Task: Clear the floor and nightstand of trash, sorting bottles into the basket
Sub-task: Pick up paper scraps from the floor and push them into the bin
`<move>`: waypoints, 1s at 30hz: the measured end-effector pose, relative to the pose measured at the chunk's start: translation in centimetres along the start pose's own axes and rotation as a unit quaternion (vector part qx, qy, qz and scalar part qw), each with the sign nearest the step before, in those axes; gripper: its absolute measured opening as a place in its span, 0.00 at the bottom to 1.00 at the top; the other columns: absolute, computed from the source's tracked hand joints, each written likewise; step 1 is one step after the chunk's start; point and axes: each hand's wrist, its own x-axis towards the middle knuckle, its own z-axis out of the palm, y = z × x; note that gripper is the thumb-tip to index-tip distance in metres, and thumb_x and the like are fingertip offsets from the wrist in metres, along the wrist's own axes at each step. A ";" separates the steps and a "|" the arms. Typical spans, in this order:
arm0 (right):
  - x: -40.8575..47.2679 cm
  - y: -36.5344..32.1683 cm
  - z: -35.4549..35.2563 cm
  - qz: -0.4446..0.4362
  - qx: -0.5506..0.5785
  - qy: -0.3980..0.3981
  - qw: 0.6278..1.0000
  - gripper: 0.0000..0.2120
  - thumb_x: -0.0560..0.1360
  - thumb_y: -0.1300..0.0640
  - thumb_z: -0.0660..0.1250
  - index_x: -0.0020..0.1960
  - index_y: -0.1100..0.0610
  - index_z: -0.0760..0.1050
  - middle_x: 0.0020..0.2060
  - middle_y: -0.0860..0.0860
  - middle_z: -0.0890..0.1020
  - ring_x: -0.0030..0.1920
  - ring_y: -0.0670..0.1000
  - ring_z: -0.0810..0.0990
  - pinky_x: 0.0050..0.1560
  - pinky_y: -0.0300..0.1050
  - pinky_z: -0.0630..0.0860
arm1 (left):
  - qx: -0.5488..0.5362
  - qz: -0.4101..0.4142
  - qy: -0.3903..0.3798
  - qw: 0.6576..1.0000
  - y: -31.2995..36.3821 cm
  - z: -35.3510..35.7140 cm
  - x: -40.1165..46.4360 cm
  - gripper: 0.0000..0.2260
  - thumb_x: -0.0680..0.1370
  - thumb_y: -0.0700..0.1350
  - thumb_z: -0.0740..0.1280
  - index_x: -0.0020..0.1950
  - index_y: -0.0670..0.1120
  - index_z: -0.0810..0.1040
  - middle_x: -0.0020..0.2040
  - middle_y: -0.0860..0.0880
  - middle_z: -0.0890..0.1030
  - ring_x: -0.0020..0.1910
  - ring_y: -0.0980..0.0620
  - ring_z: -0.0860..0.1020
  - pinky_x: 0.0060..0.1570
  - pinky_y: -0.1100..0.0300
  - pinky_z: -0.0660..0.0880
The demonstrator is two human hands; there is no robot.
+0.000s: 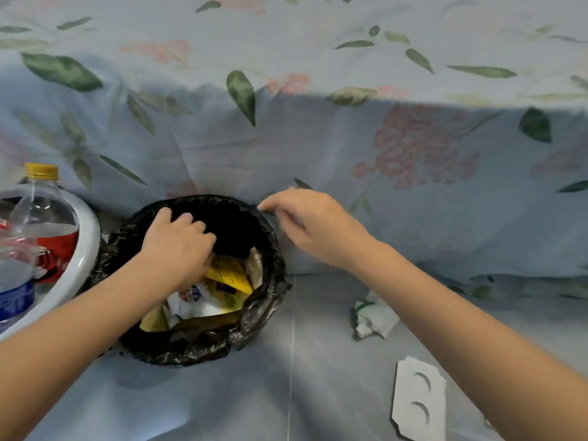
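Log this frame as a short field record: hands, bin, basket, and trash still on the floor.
left hand: left hand reaches down into the bin, fingers curled among the wrappers; any grip is hidden
right hand: right hand at the bin's far rim, fingers relaxed, holding nothing
bin: trash bin with black liner, holding yellow and white wrappers
basket: white basket at left, holding plastic bottles
floor trash: crumpled paper; white card
backdrop: floral bedsheet
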 end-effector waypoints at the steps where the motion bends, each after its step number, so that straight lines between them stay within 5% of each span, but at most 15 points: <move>1: -2.6 1.3 -1.4 0.017 0.000 0.060 0.998 0.13 0.77 0.63 0.59 0.58 0.58 0.77 0.54 0.52 0.83 0.55 0.50 0.78 0.60 0.43 0.72 | -0.030 -0.017 0.074 0.997 0.3 -1.3 -0.3 0.16 0.78 0.54 0.56 0.62 0.52 0.75 0.60 0.50 0.77 0.60 0.46 0.73 0.55 0.49 0.67; 4: -12.1 6.7 -2.2 0.141 -0.080 0.119 0.980 0.13 0.74 0.67 0.60 0.55 0.58 0.77 0.50 0.52 0.82 0.52 0.52 0.77 0.55 0.37 0.68 | -0.168 -0.009 0.324 0.931 3.3 -5.2 -0.7 0.12 0.74 0.47 0.59 0.48 0.43 0.80 0.45 0.43 0.81 0.45 0.40 0.77 0.41 0.49 0.73; 6: -18.5 10.3 -0.3 0.247 -0.124 0.086 0.957 0.15 0.70 0.67 0.63 0.54 0.56 0.77 0.49 0.52 0.81 0.51 0.57 0.78 0.54 0.39 0.68 | -0.236 0.081 0.387 0.887 7.5 -7.0 -0.4 0.12 0.72 0.45 0.58 0.45 0.42 0.79 0.42 0.43 0.80 0.40 0.40 0.77 0.37 0.48 0.74; 11: -28.6 12.8 4.9 0.493 -0.149 -0.157 0.843 0.31 0.72 0.45 0.69 0.72 0.48 0.63 0.68 0.50 0.69 0.66 0.57 0.68 0.63 0.48 0.70 | -0.200 0.271 0.258 0.905 21.8 -5.2 3.2 0.12 0.67 0.47 0.67 0.48 0.46 0.79 0.46 0.46 0.81 0.40 0.44 0.79 0.33 0.56 0.72; 14: -31.3 12.4 6.4 0.617 -0.056 -0.153 0.770 0.47 0.61 0.34 0.73 0.73 0.39 0.52 0.71 0.50 0.60 0.70 0.57 0.62 0.66 0.51 0.69 | -0.212 0.313 0.103 0.920 28.2 -1.6 6.3 0.28 0.75 0.49 0.65 0.73 0.49 0.61 0.73 0.43 0.63 0.64 0.40 0.71 0.56 0.49 0.70; 16: -32.1 12.2 7.4 0.651 -0.010 -0.123 0.749 0.52 0.57 0.30 0.72 0.73 0.37 0.49 0.72 0.53 0.58 0.70 0.58 0.62 0.67 0.53 0.67 | -0.204 0.310 0.044 0.927 30.7 -0.1 7.6 0.30 0.77 0.51 0.62 0.76 0.54 0.52 0.78 0.44 0.51 0.69 0.39 0.64 0.62 0.45 0.66; 19: -32.4 11.5 8.8 0.671 0.002 -0.105 0.734 0.52 0.57 0.28 0.69 0.73 0.35 0.46 0.72 0.52 0.53 0.69 0.59 0.62 0.64 0.53 0.70 | -0.202 0.300 0.011 0.932 32.9 2.6 8.9 0.28 0.77 0.54 0.62 0.75 0.59 0.55 0.79 0.46 0.50 0.71 0.38 0.61 0.64 0.43 0.64; 21: -32.1 10.8 9.7 0.679 -0.013 -0.104 0.726 0.51 0.56 0.28 0.68 0.72 0.34 0.46 0.71 0.51 0.52 0.68 0.59 0.61 0.61 0.52 0.72 | -0.212 0.294 0.039 0.931 33.4 4.0 9.1 0.28 0.69 0.57 0.72 0.68 0.62 0.69 0.74 0.46 0.65 0.62 0.38 0.73 0.54 0.43 0.74; 23: -31.7 10.3 10.7 0.678 -0.031 -0.112 0.726 0.48 0.57 0.31 0.68 0.71 0.34 0.48 0.71 0.50 0.52 0.67 0.59 0.59 0.58 0.51 0.74 | -0.199 0.283 0.055 0.937 34.0 5.4 9.5 0.28 0.51 0.57 0.81 0.50 0.61 0.81 0.57 0.47 0.82 0.41 0.44 0.82 0.31 0.52 0.80; 26: -31.3 10.0 11.7 0.683 -0.044 -0.120 0.719 0.42 0.59 0.37 0.69 0.68 0.36 0.51 0.69 0.50 0.53 0.65 0.59 0.58 0.54 0.50 0.76 | -0.228 0.263 0.105 0.932 34.9 6.3 9.5 0.23 0.45 0.46 0.82 0.36 0.54 0.81 0.42 0.47 0.83 0.28 0.48 0.78 0.19 0.61 0.71; 30: -30.6 9.9 11.0 0.679 -0.036 -0.083 0.728 0.42 0.61 0.39 0.68 0.70 0.36 0.50 0.72 0.48 0.52 0.65 0.57 0.60 0.54 0.51 0.75 | -0.274 0.249 0.113 0.922 33.1 4.6 7.1 0.22 0.47 0.44 0.81 0.37 0.50 0.79 0.38 0.48 0.79 0.29 0.48 0.77 0.17 0.62 0.68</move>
